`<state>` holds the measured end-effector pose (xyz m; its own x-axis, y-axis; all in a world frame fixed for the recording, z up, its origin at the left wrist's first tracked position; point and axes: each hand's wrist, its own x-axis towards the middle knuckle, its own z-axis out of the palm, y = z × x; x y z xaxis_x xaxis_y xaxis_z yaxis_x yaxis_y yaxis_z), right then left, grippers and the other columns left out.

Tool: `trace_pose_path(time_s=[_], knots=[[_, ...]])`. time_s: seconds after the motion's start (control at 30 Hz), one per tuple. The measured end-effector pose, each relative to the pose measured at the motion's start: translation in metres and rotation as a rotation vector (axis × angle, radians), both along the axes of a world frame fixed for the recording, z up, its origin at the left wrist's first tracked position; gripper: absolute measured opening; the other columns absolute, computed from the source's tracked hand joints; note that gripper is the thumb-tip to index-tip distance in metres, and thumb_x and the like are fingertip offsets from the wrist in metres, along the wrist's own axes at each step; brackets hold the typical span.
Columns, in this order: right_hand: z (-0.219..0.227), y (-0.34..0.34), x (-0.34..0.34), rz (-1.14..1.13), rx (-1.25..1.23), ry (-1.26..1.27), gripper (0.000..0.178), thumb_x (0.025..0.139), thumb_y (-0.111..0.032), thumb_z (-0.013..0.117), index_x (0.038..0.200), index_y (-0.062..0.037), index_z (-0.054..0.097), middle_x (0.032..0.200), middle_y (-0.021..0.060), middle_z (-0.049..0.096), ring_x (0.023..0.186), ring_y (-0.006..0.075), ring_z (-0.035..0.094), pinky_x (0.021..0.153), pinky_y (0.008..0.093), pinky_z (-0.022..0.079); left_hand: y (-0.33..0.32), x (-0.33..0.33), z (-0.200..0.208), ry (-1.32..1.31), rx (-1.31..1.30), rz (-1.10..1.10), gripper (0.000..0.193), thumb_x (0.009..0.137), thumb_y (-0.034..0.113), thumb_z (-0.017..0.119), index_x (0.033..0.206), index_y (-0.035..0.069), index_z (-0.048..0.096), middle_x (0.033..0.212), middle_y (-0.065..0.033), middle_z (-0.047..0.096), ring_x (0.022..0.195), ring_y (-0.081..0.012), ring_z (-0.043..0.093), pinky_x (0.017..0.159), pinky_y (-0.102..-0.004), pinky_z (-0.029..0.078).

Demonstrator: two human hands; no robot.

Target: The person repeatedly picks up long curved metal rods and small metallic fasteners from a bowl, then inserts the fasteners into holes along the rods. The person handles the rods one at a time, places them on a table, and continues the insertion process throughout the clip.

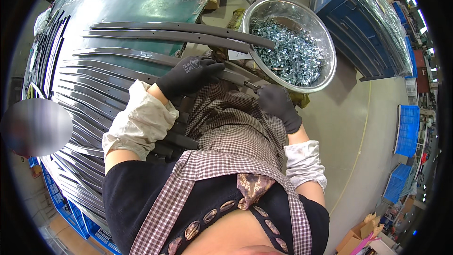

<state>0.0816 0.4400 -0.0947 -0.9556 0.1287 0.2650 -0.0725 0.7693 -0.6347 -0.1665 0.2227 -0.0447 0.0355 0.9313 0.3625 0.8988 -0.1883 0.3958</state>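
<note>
My left hand point(191, 74), in a black glove, is closed round a long dark grey metal strip point(125, 54) with small holes along it. The strip runs from the table past my lap toward my right hand point(278, 105), also gloved in black. Its fingers are pinched on a small metal piece point(251, 85) at the strip's right end; the fingertips partly hide this piece. Just beyond that hand stands a round clear-lined tub point(330, 61) of shiny small metal clips point(290, 49). Two more strips point(174, 27) lie above the held one, their ends reaching the tub's rim.
Many similar strips point(89, 99) lie side by side on the green-topped table point(146, 2) at left. A blue metal cabinet point(351, 28) stands beyond the tub. Blue crates point(406, 130) line the right side, with a cardboard box point(356, 236) at lower right.
</note>
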Motion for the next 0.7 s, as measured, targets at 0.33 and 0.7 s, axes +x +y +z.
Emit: trace_pose_path(time_s=[0.33, 0.7], knots=[[0.031, -0.026, -0.022, -0.030, 0.142, 0.047, 0.015, 0.093, -0.018, 0.062, 0.093, -0.0043, 0.067, 0.081, 0.0146, 0.067, 0.074, 0.0356, 0.066, 0.067, 0.0439, 0.053, -0.004, -0.002, -0.006, 0.089, -0.175, 0.024, 0.046, 0.090, 0.026, 0.068, 0.131, 0.009, 0.057, 0.107, -0.0145, 0.066, 0.097, -0.0345, 0.065, 0.084, -0.0427, 0.053], [0.040, -0.013, 0.004, -0.084, 0.253, 0.073, 0.023, 0.092, -0.030, 0.064, 0.086, -0.0075, 0.065, 0.078, 0.0120, 0.066, 0.072, 0.0332, 0.066, 0.066, 0.0451, 0.053, -0.002, 0.005, 0.006, 0.095, -0.151, 0.027, 0.037, 0.086, 0.022, 0.066, 0.122, 0.010, 0.065, 0.109, -0.0143, 0.066, 0.097, -0.0349, 0.065, 0.081, -0.0456, 0.054]])
